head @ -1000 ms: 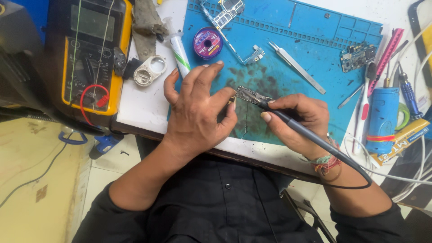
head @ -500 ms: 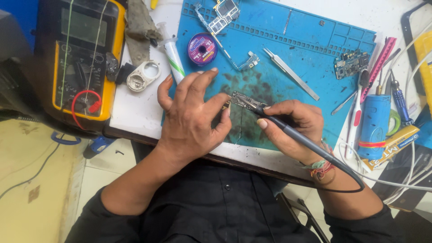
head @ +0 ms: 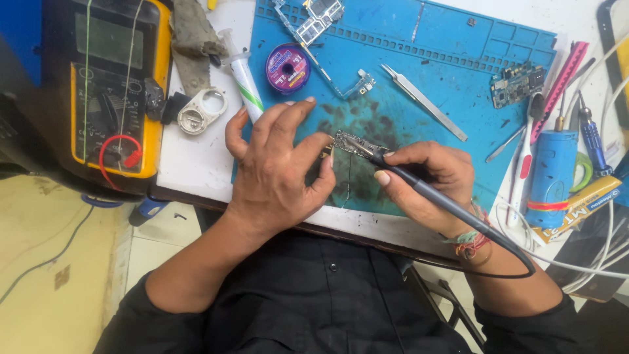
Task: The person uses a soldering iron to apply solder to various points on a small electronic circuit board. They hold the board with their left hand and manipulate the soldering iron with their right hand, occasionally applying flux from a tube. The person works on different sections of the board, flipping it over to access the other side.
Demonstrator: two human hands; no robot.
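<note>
My left hand (head: 278, 167) pinches a small grey circuit board (head: 350, 144) on the stained blue rubber mat (head: 458, 72), fingers closed on its left edge. My right hand (head: 422, 180) is clamped around a dark grey soldering iron (head: 419, 187), its tip touching the board between both hands. Beyond the left hand lie a purple wire spool (head: 287, 67) and a yellow multimeter (head: 111, 85); metal tweezers (head: 424, 101) lie beyond the right on the worktop.

small board (head: 350, 144) half hidden by left hand (head: 275, 170), multimeter (head: 111, 85) top cropped
</note>
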